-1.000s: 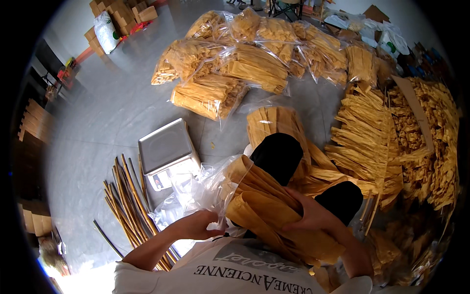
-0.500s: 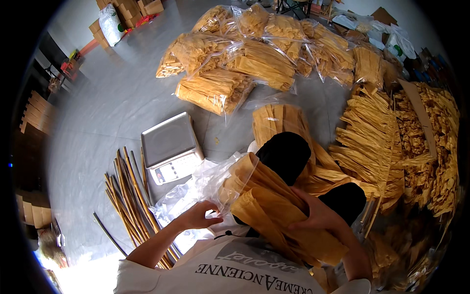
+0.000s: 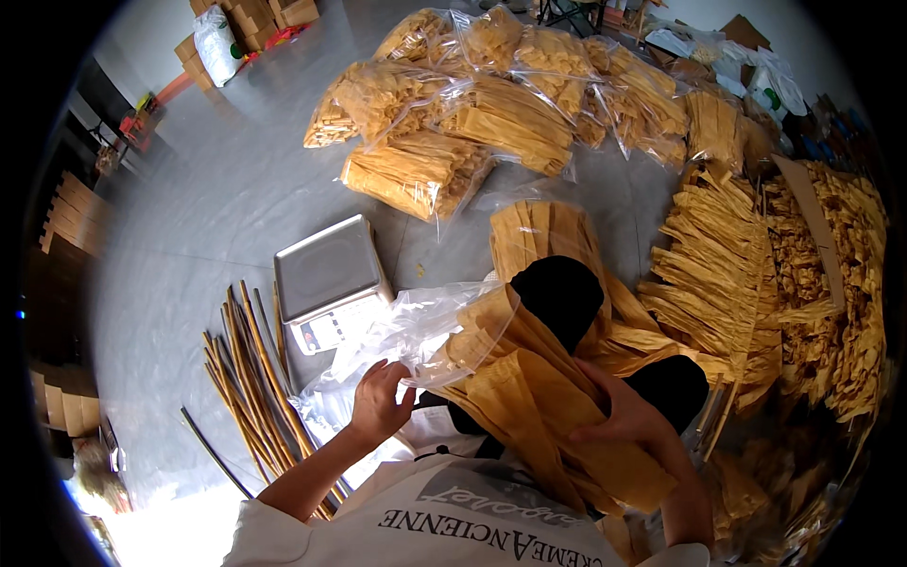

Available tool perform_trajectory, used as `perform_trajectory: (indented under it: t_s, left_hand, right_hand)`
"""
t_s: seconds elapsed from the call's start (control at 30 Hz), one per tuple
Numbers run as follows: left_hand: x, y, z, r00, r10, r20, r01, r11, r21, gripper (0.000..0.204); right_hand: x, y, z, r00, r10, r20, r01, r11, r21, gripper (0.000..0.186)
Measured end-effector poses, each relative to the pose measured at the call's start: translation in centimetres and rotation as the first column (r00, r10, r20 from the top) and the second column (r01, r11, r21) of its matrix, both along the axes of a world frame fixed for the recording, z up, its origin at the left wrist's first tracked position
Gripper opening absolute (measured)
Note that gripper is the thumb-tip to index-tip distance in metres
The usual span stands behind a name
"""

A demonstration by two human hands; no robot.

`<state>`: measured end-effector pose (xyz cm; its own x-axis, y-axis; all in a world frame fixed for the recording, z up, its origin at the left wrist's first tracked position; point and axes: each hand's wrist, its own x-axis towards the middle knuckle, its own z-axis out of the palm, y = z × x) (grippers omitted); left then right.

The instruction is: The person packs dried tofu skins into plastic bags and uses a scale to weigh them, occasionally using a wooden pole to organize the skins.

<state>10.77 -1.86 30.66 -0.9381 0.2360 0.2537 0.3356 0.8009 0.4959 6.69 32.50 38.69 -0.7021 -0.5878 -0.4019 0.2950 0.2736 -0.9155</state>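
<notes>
Left hand's (image 3: 382,402) crept farther, pinching clear bag (image 3: 430,326) rim; right hand (image 3: 624,416) wrapped round yellow sheets (image 3: 534,406).

Left hand (image 3: 379,404): fingers (image 3: 382,375) curled; right hand (image 3: 627,413): thumb (image 3: 593,433) spread from fingers; forearms (image 3: 319,465) bare.

One left hand (image 3: 381,402), one right hand (image 3: 628,411), one held bundle (image 3: 553,416), one scale (image 3: 326,269).
At least eight filled clear bags (image 3: 411,173), overlapping too much for an exact count; more than ten brown sticks (image 3: 255,378); one dark stick (image 3: 215,452); one white sack (image 3: 215,49); one cardboard strip (image 3: 811,231).
</notes>
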Motion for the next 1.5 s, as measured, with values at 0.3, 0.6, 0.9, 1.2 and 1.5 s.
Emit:
perform_trajectory:
  t_s: [0.3,0.6,0.9,1.2,1.5]
  left_hand:
    - [0.6,1.3,-1.1,0.681,-0.274,0.679,-0.445,0.582,0.681,0.014]
    - [-1.2,4.8,9.8,0.847,-0.501,0.178,0.443,0.850,0.284,0.002]
    - [-1.6,5.7,10.1,0.857,-0.480,0.188,0.294,0.754,0.587,0.010]
    - [-1.7,7.1,12.7,0.909,-0.327,0.257,0.210,0.895,0.394,0.007]
    - [-2.5,11.1,10.6,0.679,-0.713,0.174,0.555,0.655,0.513,0.006]
  right_hand:
    - [0.0,0.4,-0.3,1.000,-0.001,-0.024,0.001,1.000,0.007,0.100]
    - [0.4,-0.7,0.4,0.982,-0.032,-0.184,0.045,0.997,0.066,0.095]
    - [1.2,-0.9,0.6,0.966,0.003,-0.259,0.057,0.973,0.222,0.094]
    - [1.8,-2.5,0.4,0.899,0.164,-0.406,-0.003,0.930,0.368,0.088]
    - [0.9,-3.9,1.3,0.842,0.357,-0.404,-0.201,0.903,0.379,0.080]
